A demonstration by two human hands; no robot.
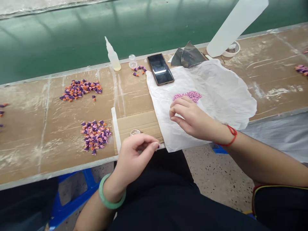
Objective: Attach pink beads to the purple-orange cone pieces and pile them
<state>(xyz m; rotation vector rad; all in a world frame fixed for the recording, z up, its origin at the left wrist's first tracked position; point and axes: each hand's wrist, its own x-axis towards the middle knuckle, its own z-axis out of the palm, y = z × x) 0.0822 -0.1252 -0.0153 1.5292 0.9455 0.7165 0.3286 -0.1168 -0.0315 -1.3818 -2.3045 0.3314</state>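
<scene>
My left hand (pixel 134 157), with a green bangle at its wrist, holds a small purple piece (pixel 158 146) pinched between thumb and forefinger near the table's front edge. Most of that piece is hidden by the fingertips. Over a white sheet (pixel 216 86) my right hand (pixel 187 115) has its thumb and forefinger drawn together; anything between them is too small to make out. Just beyond it lies a patch of tiny pink-and-purple pieces (pixel 194 95), partly covered by the hand. Behind the left hand sits a small clear round container (pixel 135 132) on a cardboard piece (pixel 141 123).
Two heaps of purple, pink and orange figures (pixel 96 136) lie left. A dropper bottle (pixel 113 56), a clear cup (pixel 132 61), an arc of figures (pixel 139 68), a phone (pixel 160 69), dark sheets (pixel 191 55) and a tape roll (pixel 232 49) line the back. Blue stools (pixel 72 195) stand below.
</scene>
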